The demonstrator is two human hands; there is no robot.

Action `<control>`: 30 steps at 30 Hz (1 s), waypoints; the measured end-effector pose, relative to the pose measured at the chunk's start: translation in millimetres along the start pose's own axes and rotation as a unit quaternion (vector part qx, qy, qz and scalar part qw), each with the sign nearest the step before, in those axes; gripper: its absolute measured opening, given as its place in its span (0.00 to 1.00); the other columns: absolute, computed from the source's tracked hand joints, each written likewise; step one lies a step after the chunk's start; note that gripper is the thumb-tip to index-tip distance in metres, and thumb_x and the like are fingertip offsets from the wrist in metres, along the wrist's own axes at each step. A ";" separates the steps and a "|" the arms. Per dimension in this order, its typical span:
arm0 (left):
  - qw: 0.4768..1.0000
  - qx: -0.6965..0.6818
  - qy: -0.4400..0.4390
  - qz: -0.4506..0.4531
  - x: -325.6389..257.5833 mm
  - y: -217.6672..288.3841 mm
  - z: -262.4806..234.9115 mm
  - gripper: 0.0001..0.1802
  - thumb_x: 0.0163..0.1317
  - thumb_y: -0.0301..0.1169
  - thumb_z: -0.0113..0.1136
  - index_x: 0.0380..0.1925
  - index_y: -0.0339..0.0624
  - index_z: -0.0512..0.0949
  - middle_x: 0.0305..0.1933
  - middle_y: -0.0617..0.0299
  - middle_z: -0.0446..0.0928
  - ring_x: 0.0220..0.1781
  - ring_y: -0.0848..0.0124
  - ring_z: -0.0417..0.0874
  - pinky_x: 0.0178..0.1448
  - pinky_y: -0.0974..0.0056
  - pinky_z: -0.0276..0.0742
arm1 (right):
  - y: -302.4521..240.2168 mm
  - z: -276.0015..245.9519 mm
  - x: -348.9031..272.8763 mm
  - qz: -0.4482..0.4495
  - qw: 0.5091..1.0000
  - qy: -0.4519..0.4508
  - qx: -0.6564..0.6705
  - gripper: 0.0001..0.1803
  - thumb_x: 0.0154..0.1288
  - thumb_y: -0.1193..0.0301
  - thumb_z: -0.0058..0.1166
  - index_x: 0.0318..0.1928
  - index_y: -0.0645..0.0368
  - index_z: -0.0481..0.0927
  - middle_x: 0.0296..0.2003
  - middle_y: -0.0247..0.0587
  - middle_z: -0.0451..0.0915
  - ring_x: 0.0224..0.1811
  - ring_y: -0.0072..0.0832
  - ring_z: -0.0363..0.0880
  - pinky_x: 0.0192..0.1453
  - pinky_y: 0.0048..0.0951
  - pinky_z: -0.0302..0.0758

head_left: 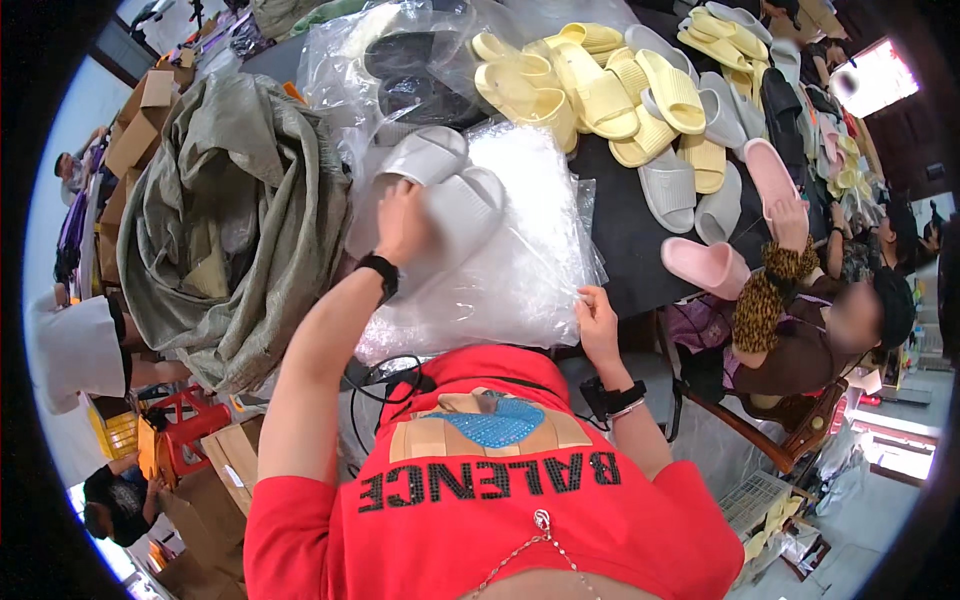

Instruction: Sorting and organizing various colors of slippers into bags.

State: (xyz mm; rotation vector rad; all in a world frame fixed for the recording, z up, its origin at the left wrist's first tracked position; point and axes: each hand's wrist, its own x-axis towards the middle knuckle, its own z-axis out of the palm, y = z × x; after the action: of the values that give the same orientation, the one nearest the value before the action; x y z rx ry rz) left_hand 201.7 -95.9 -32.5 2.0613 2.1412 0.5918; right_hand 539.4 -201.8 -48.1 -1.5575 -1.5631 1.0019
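My left hand [400,222] grips a pair of pale grey slide sandals [455,190], held together above a stack of clear plastic bags [510,270] on the dark table [625,230]. My right hand [597,320] pinches the near right edge of the top plastic bag. Both wrists wear black bands. My red shirt fills the lower part of the view.
A heap of yellow sandals [590,85] and grey sandals [690,185] lies at the back of the table, with pink ones [705,265] to the right. A large olive sack [230,220] stands at the left. A person in a leopard-print sleeve [765,300] works at the right.
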 end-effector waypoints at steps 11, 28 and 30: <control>0.975 -0.146 -0.056 0.159 -10.8 114.2 -18.0 0.12 0.43 0.23 0.51 0.32 0.35 0.73 0.38 0.47 0.72 0.43 0.50 0.72 0.46 0.51 0.69 | -16.8 9.5 -15.4 0.057 0.989 -0.090 0.102 0.25 0.52 0.78 0.53 0.54 0.60 0.71 0.49 0.44 0.71 0.41 0.27 0.74 0.44 0.25 0.72; 0.973 -0.040 -0.087 0.212 -5.8 57.8 29.7 0.14 0.44 0.22 0.51 0.35 0.41 0.74 0.42 0.55 0.71 0.47 0.56 0.71 0.47 0.52 0.68 | 1.0 -2.0 -18.2 0.167 0.953 -0.197 0.159 0.13 0.59 0.75 0.50 0.46 0.61 0.75 0.24 0.30 0.73 0.24 0.17 0.71 0.30 0.19 0.70; 0.984 0.008 -0.040 0.175 -1.3 27.8 17.3 0.15 0.43 0.22 0.52 0.36 0.43 0.75 0.41 0.56 0.72 0.46 0.55 0.72 0.45 0.52 0.69 | 1.9 -5.7 -18.7 0.141 0.964 -0.194 0.118 0.12 0.59 0.75 0.50 0.45 0.60 0.76 0.23 0.30 0.73 0.23 0.16 0.69 0.29 0.19 0.69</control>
State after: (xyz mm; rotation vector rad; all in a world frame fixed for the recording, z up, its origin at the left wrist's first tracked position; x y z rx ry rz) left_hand 233.8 -93.7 -38.8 2.4451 1.7583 0.5165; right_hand 545.9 -220.3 -46.5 -1.5013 -1.4231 1.6724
